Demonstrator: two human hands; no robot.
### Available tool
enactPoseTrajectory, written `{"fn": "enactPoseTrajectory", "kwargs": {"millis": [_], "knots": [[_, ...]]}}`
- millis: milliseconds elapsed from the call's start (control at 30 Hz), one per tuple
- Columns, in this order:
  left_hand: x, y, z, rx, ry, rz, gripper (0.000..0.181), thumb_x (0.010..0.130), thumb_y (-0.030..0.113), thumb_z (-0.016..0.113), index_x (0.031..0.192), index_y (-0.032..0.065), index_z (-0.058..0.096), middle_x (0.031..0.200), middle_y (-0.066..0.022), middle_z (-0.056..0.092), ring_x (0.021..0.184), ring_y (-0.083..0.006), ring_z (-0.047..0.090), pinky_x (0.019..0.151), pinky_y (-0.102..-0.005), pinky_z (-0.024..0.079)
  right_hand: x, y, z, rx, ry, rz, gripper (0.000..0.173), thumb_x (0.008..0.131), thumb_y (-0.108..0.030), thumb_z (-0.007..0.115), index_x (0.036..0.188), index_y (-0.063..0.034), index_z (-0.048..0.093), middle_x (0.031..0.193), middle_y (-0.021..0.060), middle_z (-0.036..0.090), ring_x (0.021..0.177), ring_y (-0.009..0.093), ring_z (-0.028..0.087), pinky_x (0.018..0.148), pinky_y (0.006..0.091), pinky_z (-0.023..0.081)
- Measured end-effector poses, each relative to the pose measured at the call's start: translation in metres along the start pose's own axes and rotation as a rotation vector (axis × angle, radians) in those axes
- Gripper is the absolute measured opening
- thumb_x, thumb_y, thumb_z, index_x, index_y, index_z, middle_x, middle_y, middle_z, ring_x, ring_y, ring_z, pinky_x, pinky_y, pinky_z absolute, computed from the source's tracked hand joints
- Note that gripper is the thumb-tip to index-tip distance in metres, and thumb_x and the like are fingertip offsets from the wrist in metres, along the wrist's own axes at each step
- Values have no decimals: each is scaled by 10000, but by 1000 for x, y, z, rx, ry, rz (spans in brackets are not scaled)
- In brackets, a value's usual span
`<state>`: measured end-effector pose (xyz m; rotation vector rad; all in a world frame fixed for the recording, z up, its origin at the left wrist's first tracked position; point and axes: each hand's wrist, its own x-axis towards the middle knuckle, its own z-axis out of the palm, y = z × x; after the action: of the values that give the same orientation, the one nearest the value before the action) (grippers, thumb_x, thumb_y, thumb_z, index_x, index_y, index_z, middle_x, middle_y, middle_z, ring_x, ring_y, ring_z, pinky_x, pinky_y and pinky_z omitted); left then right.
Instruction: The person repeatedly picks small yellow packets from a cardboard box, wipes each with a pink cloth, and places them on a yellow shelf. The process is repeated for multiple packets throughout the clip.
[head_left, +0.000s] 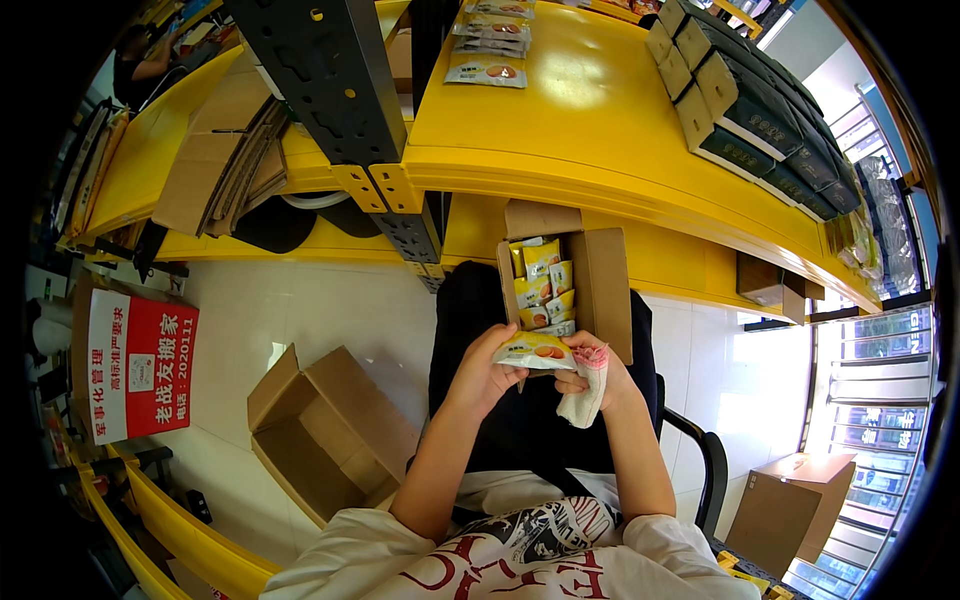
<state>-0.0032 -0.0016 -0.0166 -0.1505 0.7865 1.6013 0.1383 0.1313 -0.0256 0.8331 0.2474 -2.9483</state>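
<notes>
Between both hands I hold a yellow and white snack packet (535, 352) with round biscuits pictured on it. My left hand (484, 371) grips its left end, thumb on top. My right hand (600, 379) pinches the right end and also has a white cloth (583, 397) with a pink edge, which hangs down below the fingers. Just beyond the packet an open cardboard box (607, 289) rests at my lap, touching the shelf side. Several similar yellow packets (541, 262) fill it, and its flaps stand outward.
A yellow shelf (600, 120) carries a row of snack packets (489, 71) and stacked dark green boxes (757, 120). A black upright post (322, 82) stands left of it. An open carton (330, 427) lies on the floor, left. Flattened cardboard (217, 150) leans farther left. A chair armrest (709, 465) is at right.
</notes>
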Motion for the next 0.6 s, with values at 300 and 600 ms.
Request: {"fn": "enactPoseTrajectory", "kwargs": {"millis": [300, 600], "knots": [[1, -5, 0, 135, 72, 156, 204, 898, 220, 516, 1036, 69, 518, 986, -80, 597, 871, -159, 599, 777, -302, 481, -19, 1, 31, -514, 363, -381, 161, 831, -191, 596, 852, -33, 574, 653, -11, 537, 486, 70, 467, 471, 190, 367], [2, 25, 45, 489, 119, 854, 213, 873, 54, 565, 990, 39, 387, 863, -22, 487, 838, -71, 503, 715, -217, 414, -24, -28, 88, -1109, 398, -804, 175, 793, -84, 668, 911, 13, 582, 662, 12, 603, 600, 40, 530, 544, 177, 395]]}}
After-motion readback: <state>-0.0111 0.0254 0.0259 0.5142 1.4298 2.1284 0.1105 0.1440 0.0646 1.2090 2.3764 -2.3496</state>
